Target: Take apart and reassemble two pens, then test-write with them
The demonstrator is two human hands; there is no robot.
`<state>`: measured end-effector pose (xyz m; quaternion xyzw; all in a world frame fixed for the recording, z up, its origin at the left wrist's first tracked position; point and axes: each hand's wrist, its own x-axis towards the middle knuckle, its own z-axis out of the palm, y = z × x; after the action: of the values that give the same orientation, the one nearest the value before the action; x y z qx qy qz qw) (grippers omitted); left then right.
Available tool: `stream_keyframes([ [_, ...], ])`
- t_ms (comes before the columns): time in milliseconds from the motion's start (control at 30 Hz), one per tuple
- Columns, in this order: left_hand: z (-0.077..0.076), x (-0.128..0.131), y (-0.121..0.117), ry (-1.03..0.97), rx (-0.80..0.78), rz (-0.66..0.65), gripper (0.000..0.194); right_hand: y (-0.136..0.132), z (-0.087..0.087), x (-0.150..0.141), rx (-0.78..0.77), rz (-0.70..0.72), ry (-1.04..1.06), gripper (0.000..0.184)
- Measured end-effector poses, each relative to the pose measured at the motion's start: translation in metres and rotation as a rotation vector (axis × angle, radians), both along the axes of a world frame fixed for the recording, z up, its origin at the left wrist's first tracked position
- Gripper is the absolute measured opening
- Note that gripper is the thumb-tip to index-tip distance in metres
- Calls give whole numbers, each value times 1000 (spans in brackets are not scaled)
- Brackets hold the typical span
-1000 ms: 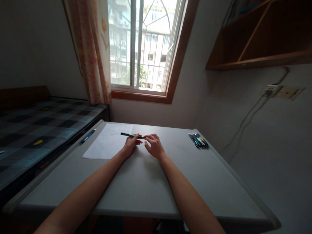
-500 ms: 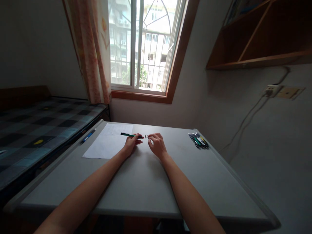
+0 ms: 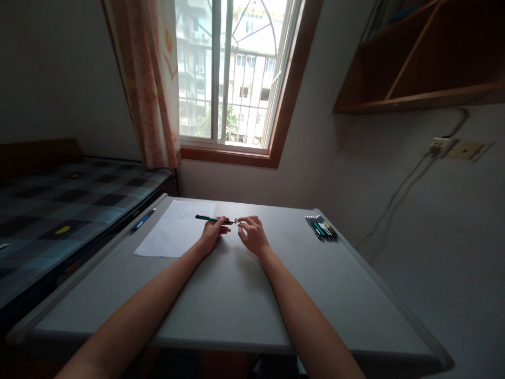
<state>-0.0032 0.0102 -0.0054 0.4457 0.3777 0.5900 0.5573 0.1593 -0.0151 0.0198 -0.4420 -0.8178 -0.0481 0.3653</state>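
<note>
My left hand (image 3: 213, 232) grips a dark green pen (image 3: 206, 217) over the right edge of the paper. The pen lies nearly level, its far end pointing left and its other end reaching toward my right hand. My right hand (image 3: 253, 233) is closed in a pinch close to that end, thumb and forefinger together. A tiny pale piece (image 3: 235, 220) shows between the two hands. It is too small to name, and what exactly the right fingertips hold cannot be made out.
A white sheet of paper (image 3: 161, 237) lies at the left of the grey table (image 3: 221, 305). Beyond it, a blue pen (image 3: 142, 220) rests along the left edge. A row of several dark pens (image 3: 321, 228) lies near the right edge. A checked bed (image 3: 79, 200) stands left.
My right thumb and forefinger have shifted slightly left and curled closer together at the pen's end. My left hand and the green pen stay in place.
</note>
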Motion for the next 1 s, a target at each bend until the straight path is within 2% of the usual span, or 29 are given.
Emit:
stream_keyframes([
  [167,0,0,1,-4,11,-11,36,0,0,-1,8,14,-1,21],
  [500,1,-1,1,12,-14,-3,35,3,-2,2,-9,-65,41,20],
  [1000,3,-1,-1,1,-35,-6,34,11,-9,13,16,-320,154,23],
])
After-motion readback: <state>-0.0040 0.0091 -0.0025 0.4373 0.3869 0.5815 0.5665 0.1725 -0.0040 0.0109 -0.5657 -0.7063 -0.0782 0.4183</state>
